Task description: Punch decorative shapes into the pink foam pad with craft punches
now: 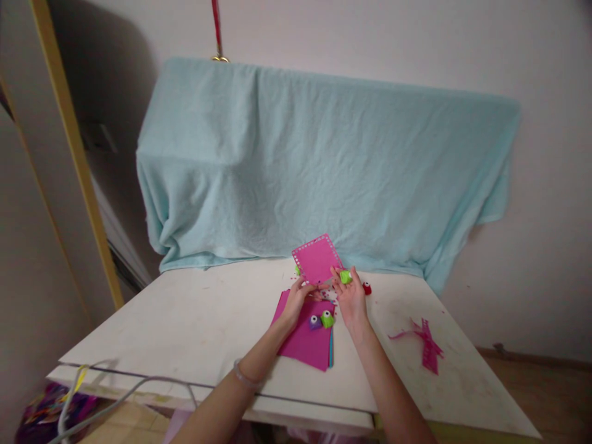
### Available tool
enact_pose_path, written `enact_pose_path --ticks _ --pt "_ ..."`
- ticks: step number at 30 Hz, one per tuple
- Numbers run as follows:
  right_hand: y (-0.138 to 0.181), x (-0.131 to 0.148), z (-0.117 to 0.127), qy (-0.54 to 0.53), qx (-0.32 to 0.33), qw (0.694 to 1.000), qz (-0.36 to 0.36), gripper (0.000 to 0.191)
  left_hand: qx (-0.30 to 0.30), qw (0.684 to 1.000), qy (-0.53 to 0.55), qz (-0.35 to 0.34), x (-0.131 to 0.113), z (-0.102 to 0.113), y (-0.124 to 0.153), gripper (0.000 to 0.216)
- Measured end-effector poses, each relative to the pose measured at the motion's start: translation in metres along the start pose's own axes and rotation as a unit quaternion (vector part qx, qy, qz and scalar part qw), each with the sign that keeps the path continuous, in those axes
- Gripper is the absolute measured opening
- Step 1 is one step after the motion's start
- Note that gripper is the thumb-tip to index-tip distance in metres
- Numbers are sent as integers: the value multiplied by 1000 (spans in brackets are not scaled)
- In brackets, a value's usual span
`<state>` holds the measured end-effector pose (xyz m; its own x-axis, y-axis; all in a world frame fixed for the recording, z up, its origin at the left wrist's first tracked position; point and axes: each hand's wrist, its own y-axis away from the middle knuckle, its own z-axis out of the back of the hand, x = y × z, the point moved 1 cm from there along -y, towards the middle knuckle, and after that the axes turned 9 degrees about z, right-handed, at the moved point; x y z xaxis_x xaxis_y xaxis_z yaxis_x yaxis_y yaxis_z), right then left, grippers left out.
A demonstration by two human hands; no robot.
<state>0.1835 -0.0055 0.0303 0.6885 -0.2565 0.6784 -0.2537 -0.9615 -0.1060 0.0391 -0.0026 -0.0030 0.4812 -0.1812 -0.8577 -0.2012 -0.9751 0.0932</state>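
My left hand (297,300) pinches the lower left edge of a pink square card (317,259) with a punched lacy border, holding it up tilted. My right hand (350,297) grips the card's lower right side together with a small green paper punch (345,277). Below the hands lies a stack of pink paper sheets (305,342) with a blue sheet edge showing. On that stack sit a purple punch (315,321) and a green punch (327,319). A red punch (367,288) rests on the table just right of my right hand.
The white table (194,327) carries pink paper scraps (425,342) at the right. A light blue towel (324,166) drapes over something bulky against the wall behind. A grey cable (124,394) hangs by the front left edge. A wooden door frame (74,154) stands left.
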Motion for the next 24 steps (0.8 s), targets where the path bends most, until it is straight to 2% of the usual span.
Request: enact_pose_path --ticks 6,16,24 --pt "0 0 -1 6 -15 1000 -3 23 23 1000 7 10 -4 -3 2 27" --pt "0 0 -2 1 -5 1000 -16 25 9 1000 2 15 1 0 -3 22" --pt "0 1 -3 -5 -20 1000 -12 23 10 1000 -16 14 -1 -4 1 22"
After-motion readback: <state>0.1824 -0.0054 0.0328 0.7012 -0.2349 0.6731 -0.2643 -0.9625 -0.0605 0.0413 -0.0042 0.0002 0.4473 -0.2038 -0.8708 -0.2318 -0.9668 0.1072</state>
